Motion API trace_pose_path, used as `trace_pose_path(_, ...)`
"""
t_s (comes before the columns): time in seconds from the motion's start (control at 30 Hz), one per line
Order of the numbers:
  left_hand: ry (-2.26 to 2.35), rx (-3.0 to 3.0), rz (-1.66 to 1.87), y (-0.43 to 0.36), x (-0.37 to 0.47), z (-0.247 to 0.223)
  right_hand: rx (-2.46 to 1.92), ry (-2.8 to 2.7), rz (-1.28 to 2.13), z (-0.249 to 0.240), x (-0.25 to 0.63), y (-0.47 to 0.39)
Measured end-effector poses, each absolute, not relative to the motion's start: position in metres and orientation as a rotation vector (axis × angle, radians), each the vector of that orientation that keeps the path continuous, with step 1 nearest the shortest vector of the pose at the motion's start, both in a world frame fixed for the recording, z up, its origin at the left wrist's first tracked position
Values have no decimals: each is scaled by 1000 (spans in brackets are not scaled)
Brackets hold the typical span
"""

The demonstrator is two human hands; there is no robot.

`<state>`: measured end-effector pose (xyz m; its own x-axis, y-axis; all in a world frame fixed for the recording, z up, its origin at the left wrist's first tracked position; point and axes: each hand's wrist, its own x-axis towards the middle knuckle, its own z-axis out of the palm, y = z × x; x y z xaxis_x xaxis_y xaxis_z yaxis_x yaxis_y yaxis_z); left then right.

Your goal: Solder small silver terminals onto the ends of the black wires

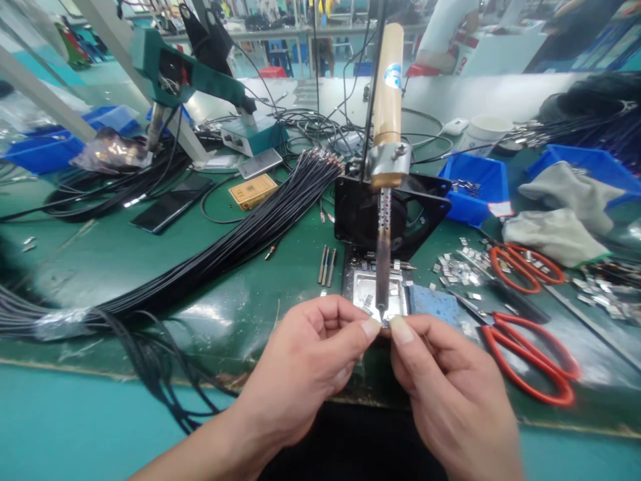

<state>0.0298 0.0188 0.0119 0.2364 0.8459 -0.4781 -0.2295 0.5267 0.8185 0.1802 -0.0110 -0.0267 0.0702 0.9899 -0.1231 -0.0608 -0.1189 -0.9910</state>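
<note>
A soldering iron point(388, 100) with a wooden handle is clamped upright, its tip pointing down between my hands. My left hand point(315, 354) is closed in a pinch just left of that tip. Facing it, my right hand point(445, 387) pinches from the other side, thumbs nearly meeting. Between the fingertips a small metal piece point(385, 324) shows at the tip; the fingers cover most of it and its exact kind is unclear. Just behind is a shallow metal tray point(356, 287) with small metal bits in it. A blue sponge point(435, 304) lies to its right.
Red-handled scissors point(531, 357) and a second pair point(525, 267) lie right, near loose metal connector shells point(455, 270). A black fan point(345, 214) stands behind the iron. A long black cable bundle point(225, 257) crosses the left. Blue bins point(475, 190) and gloves point(555, 234) sit farther right.
</note>
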Motion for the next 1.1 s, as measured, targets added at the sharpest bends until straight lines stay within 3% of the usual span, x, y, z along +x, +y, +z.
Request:
trace_pose_path(0.77,1072,591,827,10,24,7,-1372,-1191,1185,-21,185,-18)
trace_pose_path(1.1,1042,566,781,9,22,9,-1337,-1423,976,-24,206,-28)
